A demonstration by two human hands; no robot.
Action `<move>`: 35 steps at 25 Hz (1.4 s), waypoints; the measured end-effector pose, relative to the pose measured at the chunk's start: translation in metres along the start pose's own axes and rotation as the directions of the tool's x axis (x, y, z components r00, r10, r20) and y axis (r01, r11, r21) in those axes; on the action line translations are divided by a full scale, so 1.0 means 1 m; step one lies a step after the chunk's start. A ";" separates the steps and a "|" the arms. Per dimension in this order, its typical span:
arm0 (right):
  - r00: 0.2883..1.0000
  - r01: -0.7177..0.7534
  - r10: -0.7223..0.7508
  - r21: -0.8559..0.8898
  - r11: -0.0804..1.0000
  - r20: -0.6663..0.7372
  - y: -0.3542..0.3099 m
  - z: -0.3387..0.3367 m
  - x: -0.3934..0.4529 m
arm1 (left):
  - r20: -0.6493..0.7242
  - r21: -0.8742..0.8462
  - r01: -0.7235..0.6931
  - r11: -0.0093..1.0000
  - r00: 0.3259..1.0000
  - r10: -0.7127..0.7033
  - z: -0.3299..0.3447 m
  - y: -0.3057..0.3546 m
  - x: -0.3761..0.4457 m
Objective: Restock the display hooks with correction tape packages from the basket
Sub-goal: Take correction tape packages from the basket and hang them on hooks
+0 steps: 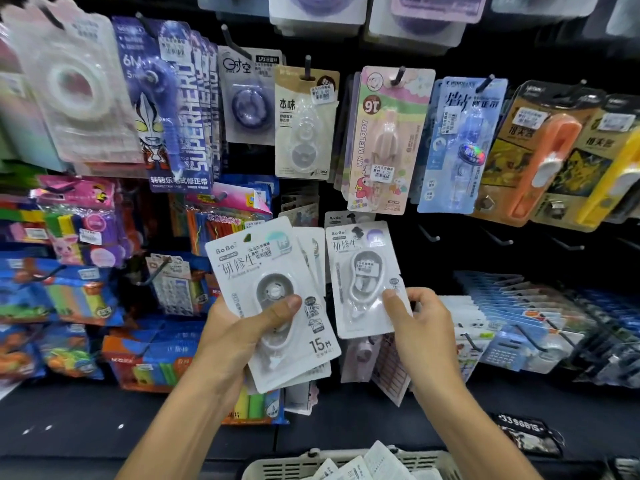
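Observation:
My left hand (242,327) grips a fanned stack of white correction tape packages (266,271), thumb pressed on the front one's blister. My right hand (419,320) pinches the lower right corner of a single white correction tape package (360,275), whose top hole sits at a black display hook (356,232). Another package of the same kind hangs on that hook behind it. The pale basket (294,465) at the bottom edge holds more white packages (349,469).
Other correction tape cards hang on the row above, among them a pink My Melody card (384,140) and a blue card (457,143). Bare black hooks (429,235) stick out to the right. Coloured packs fill the left shelves; blue cards (512,313) hang lower right.

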State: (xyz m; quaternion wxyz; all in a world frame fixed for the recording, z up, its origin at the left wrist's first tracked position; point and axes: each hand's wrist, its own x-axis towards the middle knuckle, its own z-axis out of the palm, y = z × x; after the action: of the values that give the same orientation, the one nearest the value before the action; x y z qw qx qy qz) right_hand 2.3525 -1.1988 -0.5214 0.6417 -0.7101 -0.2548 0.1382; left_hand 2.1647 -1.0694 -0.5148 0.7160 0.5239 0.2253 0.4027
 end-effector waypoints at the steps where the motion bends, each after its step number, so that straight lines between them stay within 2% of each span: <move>1: 0.994 -0.105 0.105 0.045 0.993 0.008 -0.001 0.002 0.003 | -0.003 -0.001 0.003 1.000 1.000 -0.003 0.001 -0.002 0.000; 2: 0.978 -0.206 0.203 0.084 0.975 0.046 -0.001 0.005 0.002 | -0.011 -0.003 0.008 1.000 1.000 -0.008 0.001 -0.004 0.000; 3: 0.970 -0.233 0.228 0.062 0.970 0.082 0.002 0.006 -0.003 | -0.024 -0.004 0.015 1.000 1.000 -0.015 0.002 -0.005 0.001; 5: 0.986 -0.008 0.018 -0.064 0.998 0.164 0.004 0.009 -0.022 | -0.033 0.002 0.024 1.000 0.999 -0.024 0.005 -0.006 0.003; 7: 0.923 0.195 -0.172 -0.034 0.980 0.344 -0.005 0.020 -0.036 | -0.011 0.009 0.029 1.000 1.000 -0.029 0.010 -0.008 0.005; 8: 0.892 0.255 -0.218 -0.042 0.966 0.395 -0.008 0.027 -0.037 | 0.008 0.007 0.033 0.999 0.999 -0.033 0.012 -0.008 0.005; 10: 0.897 0.282 -0.241 -0.061 0.957 0.369 -0.014 0.035 -0.033 | 0.055 -0.024 0.060 0.998 0.997 -0.059 0.013 -0.007 0.005; 11: 0.910 0.247 -0.226 -0.018 0.969 0.347 -0.016 0.036 -0.030 | 0.078 -0.044 0.078 0.996 0.994 -0.074 0.011 -0.006 0.005; 13: 0.941 0.084 -0.124 0.139 0.987 0.313 -0.016 0.033 -0.027 | 0.131 -0.061 0.099 0.993 0.987 -0.090 0.006 -0.003 0.006; 15: 0.971 -0.030 -0.033 0.256 0.966 0.236 -0.012 0.022 -0.023 | 0.143 -0.033 0.095 0.995 0.986 -0.090 0.002 0.000 0.006; 17: 0.992 -0.010 -0.015 0.197 0.980 0.124 -0.004 0.006 -0.015 | 0.085 -0.015 0.054 0.998 0.995 -0.052 -0.001 0.001 0.008; 20: 0.998 0.039 -0.041 0.054 0.998 0.045 0.008 -0.011 -0.012 | -0.023 -0.029 -0.003 1.000 1.000 0.002 -0.004 0.002 0.010; 22: 0.996 0.080 -0.079 -0.016 0.997 0.031 0.010 -0.014 -0.013 | -0.058 -0.038 -0.037 0.999 0.998 0.035 -0.003 0.002 0.011; 24: 0.993 0.108 -0.108 -0.010 0.994 0.044 0.006 -0.011 -0.014 | -0.079 -0.055 -0.063 0.997 0.995 0.058 -0.001 0.001 0.011; 27: 0.991 0.105 -0.105 0.004 0.994 0.088 0.003 -0.011 -0.016 | -0.101 -0.069 -0.089 0.994 0.991 0.082 0.000 -0.001 0.011; 31: 0.998 0.061 -0.061 -0.009 0.998 0.031 0.006 -0.013 -0.023 | -0.092 -0.071 -0.108 0.992 0.991 0.101 0.000 -0.001 0.013; 33: 0.995 -0.083 0.081 0.051 0.995 0.050 0.001 -0.008 -0.011 | -0.083 -0.060 -0.105 0.993 0.992 0.100 0.001 -0.002 0.014; 35: 0.951 -0.286 0.266 0.126 0.950 0.156 -0.007 0.003 -0.004 | -0.086 -0.041 -0.106 0.993 0.991 0.103 0.002 -0.006 0.015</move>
State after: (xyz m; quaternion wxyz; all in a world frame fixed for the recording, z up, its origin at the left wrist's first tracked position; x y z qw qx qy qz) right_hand 2.3463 -1.1976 -0.5154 0.6474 -0.6784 -0.1854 0.2937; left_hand 2.1768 -1.0589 -0.5181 0.6957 0.5012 0.2180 0.4662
